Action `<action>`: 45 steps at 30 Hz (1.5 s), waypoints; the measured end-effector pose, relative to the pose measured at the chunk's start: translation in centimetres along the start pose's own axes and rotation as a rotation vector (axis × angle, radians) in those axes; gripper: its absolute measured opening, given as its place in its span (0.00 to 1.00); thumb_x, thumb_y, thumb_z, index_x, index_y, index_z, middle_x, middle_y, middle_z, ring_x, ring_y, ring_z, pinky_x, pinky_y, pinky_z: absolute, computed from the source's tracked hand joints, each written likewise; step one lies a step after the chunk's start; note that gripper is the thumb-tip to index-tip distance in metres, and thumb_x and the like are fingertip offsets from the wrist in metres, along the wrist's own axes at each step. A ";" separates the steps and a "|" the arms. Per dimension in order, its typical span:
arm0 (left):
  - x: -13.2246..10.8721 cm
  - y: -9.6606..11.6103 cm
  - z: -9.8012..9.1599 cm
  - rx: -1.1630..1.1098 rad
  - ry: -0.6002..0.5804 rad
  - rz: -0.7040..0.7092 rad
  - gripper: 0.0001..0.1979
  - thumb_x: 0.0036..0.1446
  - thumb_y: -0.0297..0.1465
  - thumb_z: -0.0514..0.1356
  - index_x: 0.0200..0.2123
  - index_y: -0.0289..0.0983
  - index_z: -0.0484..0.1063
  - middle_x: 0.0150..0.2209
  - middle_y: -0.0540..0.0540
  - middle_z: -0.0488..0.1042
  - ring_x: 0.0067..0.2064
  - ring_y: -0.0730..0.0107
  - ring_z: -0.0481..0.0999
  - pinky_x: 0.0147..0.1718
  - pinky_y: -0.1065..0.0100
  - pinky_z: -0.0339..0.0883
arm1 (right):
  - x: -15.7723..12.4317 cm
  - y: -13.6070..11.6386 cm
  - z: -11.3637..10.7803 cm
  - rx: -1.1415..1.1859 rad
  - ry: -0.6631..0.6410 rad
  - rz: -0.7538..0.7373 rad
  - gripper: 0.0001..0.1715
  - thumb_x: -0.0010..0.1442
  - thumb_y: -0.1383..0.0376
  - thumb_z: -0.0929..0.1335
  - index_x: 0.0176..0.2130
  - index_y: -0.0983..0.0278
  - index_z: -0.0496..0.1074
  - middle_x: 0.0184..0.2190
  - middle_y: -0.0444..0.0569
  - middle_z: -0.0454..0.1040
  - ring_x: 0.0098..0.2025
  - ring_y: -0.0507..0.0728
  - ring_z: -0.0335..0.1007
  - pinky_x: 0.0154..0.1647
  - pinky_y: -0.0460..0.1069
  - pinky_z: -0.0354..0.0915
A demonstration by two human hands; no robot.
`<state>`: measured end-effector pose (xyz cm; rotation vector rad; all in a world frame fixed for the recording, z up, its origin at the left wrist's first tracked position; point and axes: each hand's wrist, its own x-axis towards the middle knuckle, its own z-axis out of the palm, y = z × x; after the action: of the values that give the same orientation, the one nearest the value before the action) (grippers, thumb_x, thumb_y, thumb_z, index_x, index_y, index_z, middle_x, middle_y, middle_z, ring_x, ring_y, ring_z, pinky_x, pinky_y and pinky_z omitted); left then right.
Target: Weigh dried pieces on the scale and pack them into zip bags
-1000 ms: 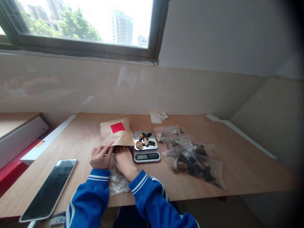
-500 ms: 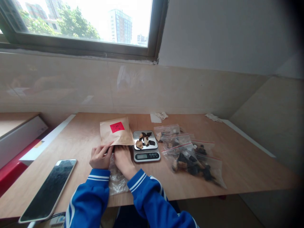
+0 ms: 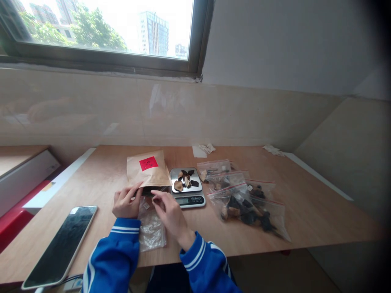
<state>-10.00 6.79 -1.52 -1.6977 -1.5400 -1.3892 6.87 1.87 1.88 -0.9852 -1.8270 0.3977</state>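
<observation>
A kraft paper bag point(image 3: 146, 171) with a red square label stands tilted up on the wooden table point(image 3: 305, 215), its mouth open toward me and something dark inside. My left hand point(image 3: 126, 202) pinches the bag's lower left edge. My right hand point(image 3: 166, 209) sits just below the bag's mouth, fingers apart, holding nothing I can see. A crumpled clear plastic bag point(image 3: 151, 232) lies beneath my hands. To the right, a digital kitchen scale point(image 3: 187, 199) carries several dark and tan dried slices point(image 3: 185, 180).
Several zip bags of dark dried pieces point(image 3: 247, 207) lie right of the scale. A smartphone point(image 3: 59, 246) lies face up at the left. Paper scraps point(image 3: 203, 150) sit by the wall, and a red-and-white box edge point(image 3: 33, 199) lies beyond the table's left side.
My right hand has drawn back from the bag toward me, and the bag's mouth now shows open with dark contents. My left hand stays on the bag.
</observation>
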 end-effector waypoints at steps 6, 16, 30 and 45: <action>0.1 0.2 0.1 0.000 0.013 -0.050 0.11 0.55 0.35 0.60 0.41 0.46 0.78 0.27 0.48 0.75 0.27 0.69 0.63 0.29 0.69 0.58 | 1.2 5.1 -5.8 -0.080 0.427 0.167 0.12 0.62 0.61 0.64 0.43 0.63 0.71 0.38 0.51 0.75 0.36 0.54 0.71 0.41 0.50 0.67; 0.2 0.4 0.0 -0.005 0.013 -0.032 0.10 0.55 0.35 0.60 0.41 0.45 0.78 0.28 0.48 0.76 0.28 0.69 0.63 0.29 0.70 0.59 | 2.5 12.0 -7.6 -0.288 0.249 0.308 0.15 0.60 0.62 0.63 0.45 0.65 0.70 0.33 0.51 0.76 0.41 0.59 0.69 0.44 0.53 0.61; 0.1 0.3 0.1 -0.008 0.033 -0.041 0.10 0.55 0.35 0.61 0.41 0.45 0.78 0.27 0.49 0.75 0.27 0.71 0.62 0.29 0.71 0.58 | 0.0 8.4 -6.7 -0.559 0.079 0.110 0.12 0.59 0.65 0.65 0.44 0.59 0.73 0.50 0.52 0.65 0.51 0.61 0.60 0.49 0.55 0.54; 0.0 0.0 0.2 0.000 0.059 -0.006 0.10 0.54 0.33 0.61 0.41 0.45 0.78 0.27 0.49 0.75 0.27 0.71 0.64 0.29 0.71 0.61 | -1.2 7.5 -6.8 -0.684 -0.044 0.074 0.13 0.59 0.62 0.67 0.46 0.56 0.71 0.53 0.50 0.63 0.53 0.61 0.58 0.53 0.56 0.54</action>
<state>-9.89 6.98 -1.58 -1.6382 -1.5139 -1.4297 16.36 4.55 -0.54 -1.5111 -2.0111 -0.1901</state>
